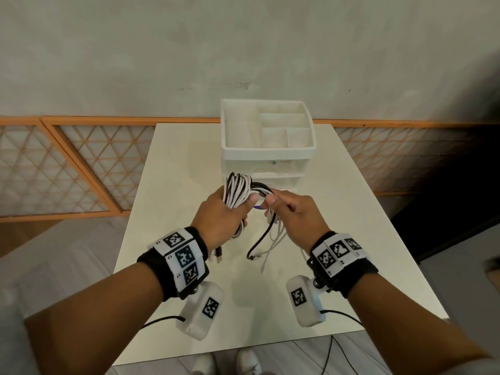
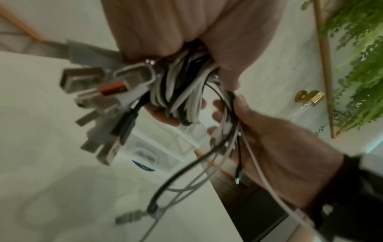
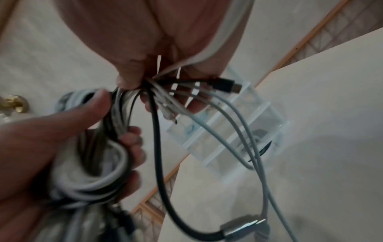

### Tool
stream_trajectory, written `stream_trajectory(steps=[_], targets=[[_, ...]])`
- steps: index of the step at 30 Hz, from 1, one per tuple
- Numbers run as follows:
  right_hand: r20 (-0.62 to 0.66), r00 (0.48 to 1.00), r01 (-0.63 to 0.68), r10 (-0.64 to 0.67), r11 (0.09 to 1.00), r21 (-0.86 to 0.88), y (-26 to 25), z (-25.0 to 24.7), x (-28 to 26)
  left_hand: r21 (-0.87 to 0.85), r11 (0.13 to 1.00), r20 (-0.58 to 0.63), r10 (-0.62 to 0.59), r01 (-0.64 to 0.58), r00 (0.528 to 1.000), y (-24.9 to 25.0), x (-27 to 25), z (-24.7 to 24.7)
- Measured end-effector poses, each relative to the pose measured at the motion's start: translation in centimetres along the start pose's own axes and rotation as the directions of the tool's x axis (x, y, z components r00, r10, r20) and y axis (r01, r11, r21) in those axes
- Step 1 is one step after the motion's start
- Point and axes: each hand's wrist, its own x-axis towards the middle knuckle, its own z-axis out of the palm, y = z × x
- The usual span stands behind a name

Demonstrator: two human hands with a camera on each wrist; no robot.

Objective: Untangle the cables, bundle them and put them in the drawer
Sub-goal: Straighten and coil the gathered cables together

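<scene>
My left hand (image 1: 238, 212) grips a coil of white and black cables (image 1: 237, 188) above the table, fingers curled round it. In the left wrist view several USB plugs (image 2: 97, 85) stick out of the coil (image 2: 178, 93) beside the palm. My right hand (image 1: 270, 202) pinches the loose cable strands (image 3: 149, 88) right beside the coil. From that pinch a black cable end (image 1: 261, 239) and white cable ends (image 1: 273, 246) hang down to the table. The white drawer unit (image 1: 309, 150) stands just behind the hands, with clear drawers (image 1: 286, 171) under its top tray.
The white table (image 1: 365, 239) carries only the drawer unit and the trailing cable ends. Its front edge is near my body and its right edge borders a dark floor area. An orange-framed lattice panel (image 1: 67, 163) runs along the wall behind.
</scene>
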Motion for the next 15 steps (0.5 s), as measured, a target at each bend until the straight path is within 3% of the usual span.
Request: stream_trajectory(steps=[4,8,10,13,15], targets=[[-0.037,0.992,0.124,-0.124,0.992,-0.005,-1.1,2.3,-0.6,-0.137,0.989,-0.024,-0.052,0.048,0.998,-0.6,-0.2,1.3],[0.152,0.98,0.12,-0.13,0.99,0.072,-1.3,3.6,-1.2,-0.275,0.957,-0.095,-0.121,0.091,0.988,0.1,0.6,1.3],[0.213,0.967,0.128,-0.143,0.988,0.083,-1.2,3.6,-1.1,-0.274,0.96,-0.136,-0.092,0.052,0.986,0.6,0.9,0.9],[0.266,0.962,0.044,-0.063,0.996,0.074,-1.6,2.9,-1.0,-0.19,0.981,-0.221,-0.016,-0.027,0.975,1.1,1.3,0.0],[0.253,0.968,0.0,0.009,0.999,-0.034,-1.4,2.2,-1.1,-0.16,0.984,-0.263,0.035,-0.079,0.964,1.4,1.6,-0.7]])
